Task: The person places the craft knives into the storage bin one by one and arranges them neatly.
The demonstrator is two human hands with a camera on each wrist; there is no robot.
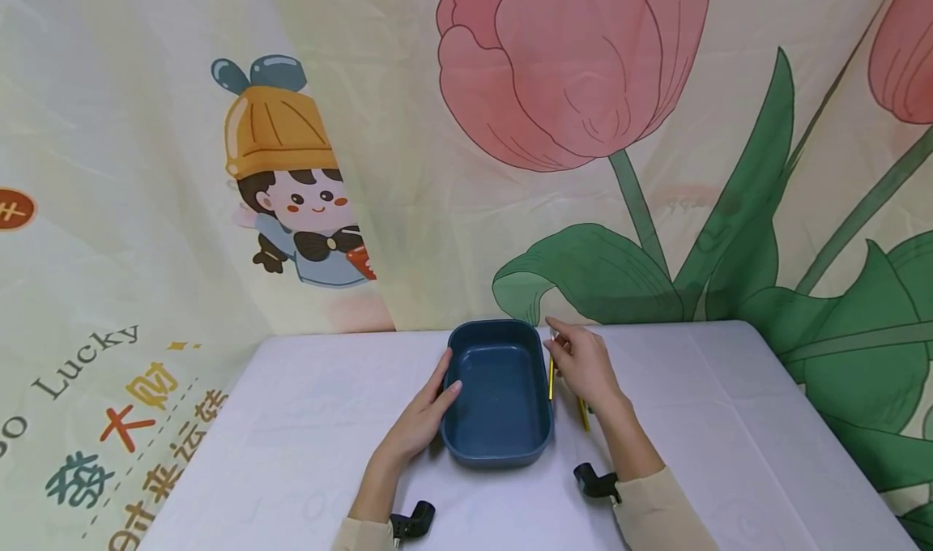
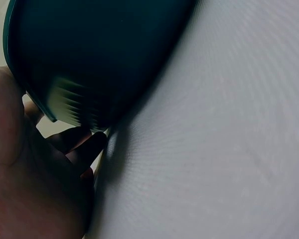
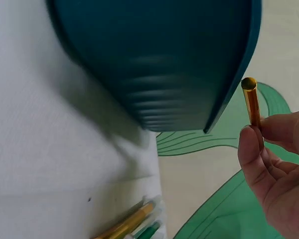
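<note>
Left hand [image 1: 419, 419] is gripping the bin's [image 1: 499, 459] left side, right hand [image 1: 585, 366] pinching a gold tube [image 3: 251, 102] — likely placing, next calling for rim clearance.

A deep blue bin [image 1: 499, 401] sits upright, a shiny gold stick [image 3: 251, 102] held just beside it.

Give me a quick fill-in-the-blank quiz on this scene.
1. The left hand holds a ____ tray.
2. In the head view, the right hand pinches a gold stick by the tray's ____ side.
3. The tablecloth is ____.
4. The biggest printed flower is ____.
Missing words: blue; right; white; pink.
</note>
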